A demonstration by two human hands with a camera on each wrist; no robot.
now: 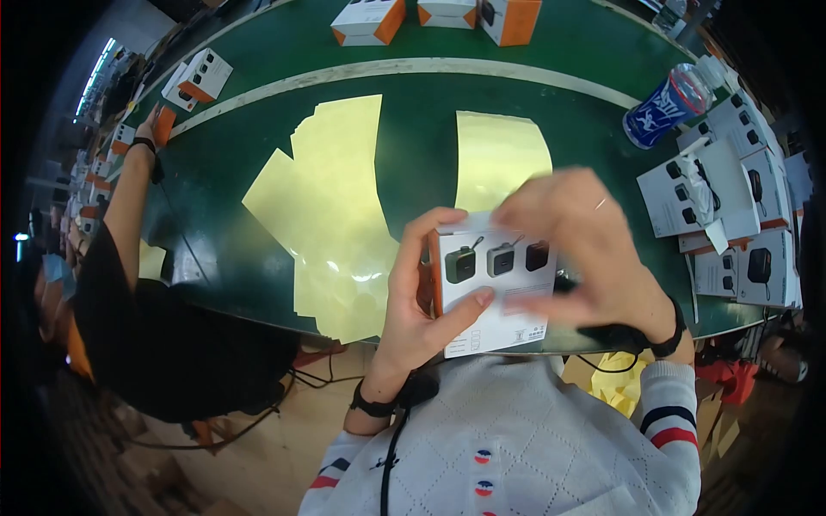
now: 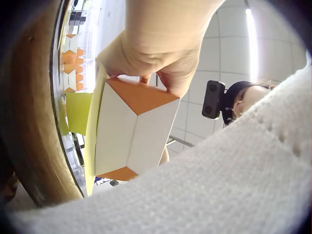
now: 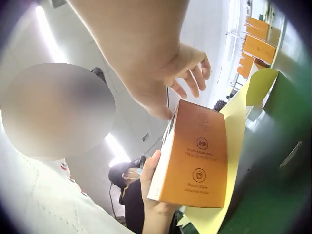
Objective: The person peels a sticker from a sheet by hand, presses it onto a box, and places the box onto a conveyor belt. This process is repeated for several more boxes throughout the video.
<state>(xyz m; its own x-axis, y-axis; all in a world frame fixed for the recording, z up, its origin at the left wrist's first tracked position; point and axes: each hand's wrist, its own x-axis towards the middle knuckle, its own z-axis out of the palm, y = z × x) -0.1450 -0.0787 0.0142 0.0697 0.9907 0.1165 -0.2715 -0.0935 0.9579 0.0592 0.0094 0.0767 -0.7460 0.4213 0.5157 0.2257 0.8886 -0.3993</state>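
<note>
A white and orange product box (image 1: 497,297) with pictures of small devices stands tilted over the table's near edge. My left hand (image 1: 422,288) grips it by its left side, thumb across the printed face and fingers behind. Its folded end (image 2: 131,122), white with orange triangles, faces the left wrist view. My right hand (image 1: 572,236) is blurred over the box's right part. In the right wrist view that hand's fingers (image 3: 195,80) are loosely spread above the orange side (image 3: 197,156), holding nothing. A yellow sheet (image 3: 234,141) shows right behind the box.
Yellow sheets (image 1: 340,206) lie fanned at left on the green table (image 1: 417,163), with another yellow stack (image 1: 499,146) right of centre. Boxes (image 1: 761,193) and a bottle (image 1: 667,107) stand at right. More boxes (image 1: 370,21) line the back. Another person's arm (image 1: 129,202) reaches in at left.
</note>
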